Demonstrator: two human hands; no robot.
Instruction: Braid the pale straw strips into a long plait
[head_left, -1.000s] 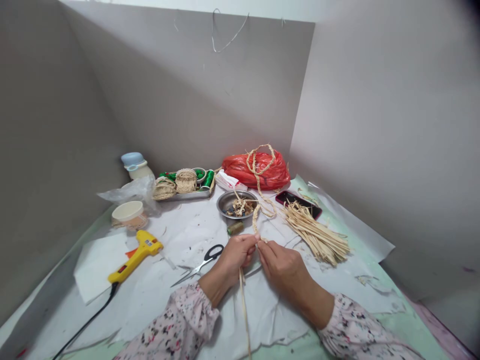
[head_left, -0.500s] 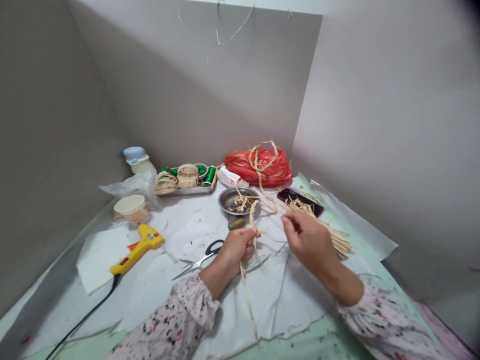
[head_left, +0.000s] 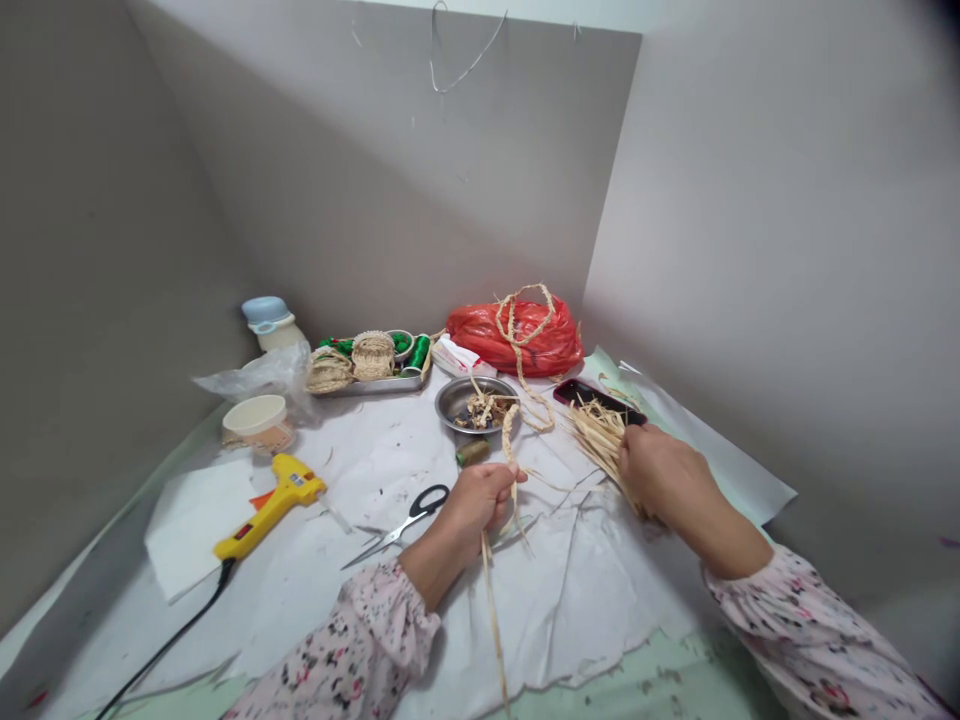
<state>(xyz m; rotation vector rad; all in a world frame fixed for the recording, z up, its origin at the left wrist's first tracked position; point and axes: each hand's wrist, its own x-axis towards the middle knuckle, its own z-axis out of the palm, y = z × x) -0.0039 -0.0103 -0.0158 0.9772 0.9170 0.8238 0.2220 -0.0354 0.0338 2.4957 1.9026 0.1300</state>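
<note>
My left hand [head_left: 480, 502] pinches the near end of a pale straw braid [head_left: 508, 432], with loose strands hanging below the fingers toward the table's front. From there the braid runs back past a metal bowl [head_left: 475, 406] and loops over a red plastic bag [head_left: 487, 338]. On the right, my right hand [head_left: 656, 470] lies over a bundle of straw [head_left: 596, 432], its fingers curled down onto the strands; the fingertips are hidden. Scissors [head_left: 405, 522] with black handles rest left of my left hand.
A yellow glue gun [head_left: 274, 507] with a black cord lies at left, near a paper cup [head_left: 259, 424] and plastic wrap. Behind are a capped bottle [head_left: 271, 322] and a tray [head_left: 382, 385] of straw coils and green thread. A phone [head_left: 577, 392] touches the bundle.
My right hand has moved right and a little outward, from beside the straw bundle onto it. My left hand still pinches the braid in nearly the same spot.
</note>
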